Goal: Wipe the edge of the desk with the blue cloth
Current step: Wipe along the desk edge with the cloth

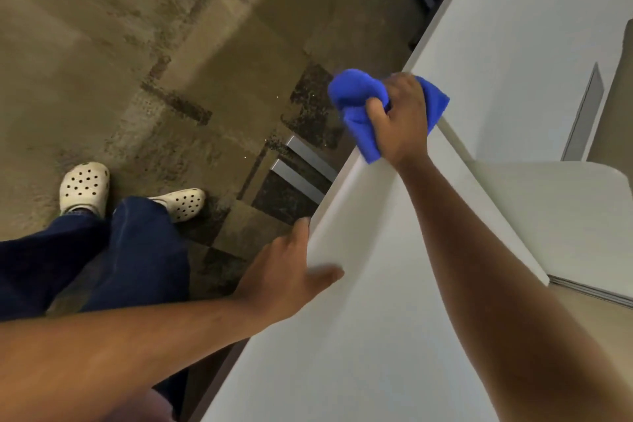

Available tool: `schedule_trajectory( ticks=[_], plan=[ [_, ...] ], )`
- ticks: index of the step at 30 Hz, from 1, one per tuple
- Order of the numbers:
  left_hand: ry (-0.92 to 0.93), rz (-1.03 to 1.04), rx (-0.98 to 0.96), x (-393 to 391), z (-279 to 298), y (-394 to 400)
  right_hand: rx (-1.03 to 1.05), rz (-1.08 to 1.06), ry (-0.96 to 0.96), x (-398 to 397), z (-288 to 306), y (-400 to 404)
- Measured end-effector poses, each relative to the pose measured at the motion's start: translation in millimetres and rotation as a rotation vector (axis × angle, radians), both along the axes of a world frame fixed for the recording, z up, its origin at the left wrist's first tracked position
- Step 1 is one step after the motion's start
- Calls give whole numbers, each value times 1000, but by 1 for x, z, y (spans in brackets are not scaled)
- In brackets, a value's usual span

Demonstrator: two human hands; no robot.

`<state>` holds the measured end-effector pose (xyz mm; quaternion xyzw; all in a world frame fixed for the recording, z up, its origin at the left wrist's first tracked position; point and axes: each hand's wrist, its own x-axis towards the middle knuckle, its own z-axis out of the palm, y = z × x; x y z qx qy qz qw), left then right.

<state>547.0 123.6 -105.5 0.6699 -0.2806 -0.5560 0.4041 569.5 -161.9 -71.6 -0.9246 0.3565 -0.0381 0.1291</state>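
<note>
A white desk [376, 301] runs diagonally from bottom centre to top right, its edge facing the floor on the left. My right hand [400, 116] is shut on a bunched blue cloth [356, 103], pressing it over the desk's edge; part of the cloth hangs off the side and part shows behind my knuckles. My left hand [291, 271] rests on the desk's edge nearer to me, fingers spread, thumb on the top surface, holding nothing.
Brown patterned carpet [137, 62] lies below the desk. My legs in dark jeans and white perforated clogs [85, 188] stand at lower left. Metal desk-leg bars [305, 164] show under the edge. A second white panel [565, 216] joins the desk at right.
</note>
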Motion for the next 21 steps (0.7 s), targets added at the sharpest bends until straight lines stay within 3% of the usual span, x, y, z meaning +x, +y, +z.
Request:
schedule_trajectory(
  ticks=[8,16,21],
  plan=[
    [-106,88,-67,-3,-2,-1,191,-114,86,-70,8,153],
    [-43,26,-30,-3,-5,0,-66,5,369,-16,12,48],
    [-26,5,-24,-4,-3,-1,5,-16,336,-2,14,8]
  ],
)
